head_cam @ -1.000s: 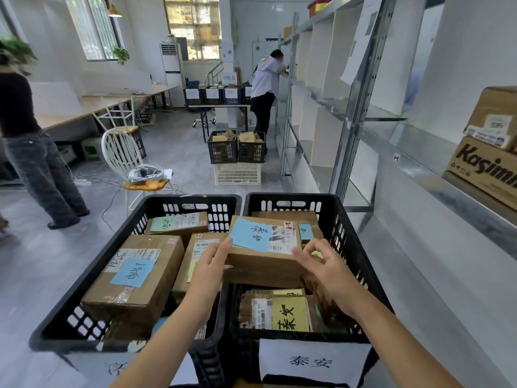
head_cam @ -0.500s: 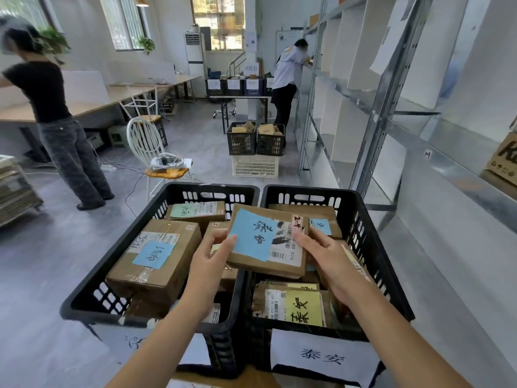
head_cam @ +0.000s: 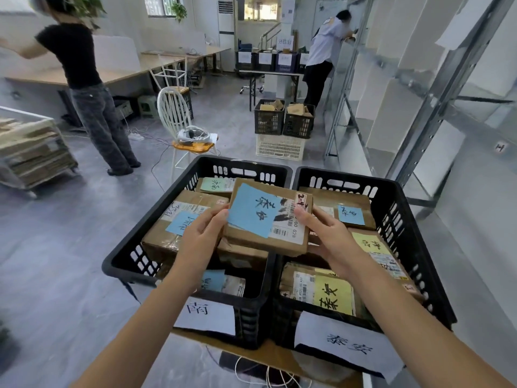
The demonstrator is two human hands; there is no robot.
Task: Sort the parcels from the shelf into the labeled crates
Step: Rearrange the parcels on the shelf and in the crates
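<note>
Parcel [head_cam: 268,219] is held by both hands above the place where the two black crates meet, over the boxes already lying in them. It is tipped towards the camera, probably so that its note can be read before a crate is chosen. The left hand [head_cam: 201,239] is curled round the parcel's left edge, with the fingertips showing at the corner of the note. The right hand [head_cam: 327,236] pinches the right edge, the thumb laid on top by the barcode and the fingers tucked underneath. A grip from both sides keeps the flat box level and leaves its face uncovered. The parcel is a shallow rectangular box of brown cardboard, creased at the edges, with a white printed shipping label and a blue paper note [head_cam: 251,210] written in black marker. The characters on the note appear to match those on the white paper sign [head_cam: 347,343] hung on the front of the right crate [head_cam: 414,247], so that crate is judged the proper one. A box with a yellow note [head_cam: 333,296] showing similar characters already lies there. The left crate [head_cam: 123,264] carries a different sign [head_cam: 205,315]. Both crates are of hard plastic with slotted walls. The shelf [head_cam: 419,93] of dull grey metal stands to the right.
</note>
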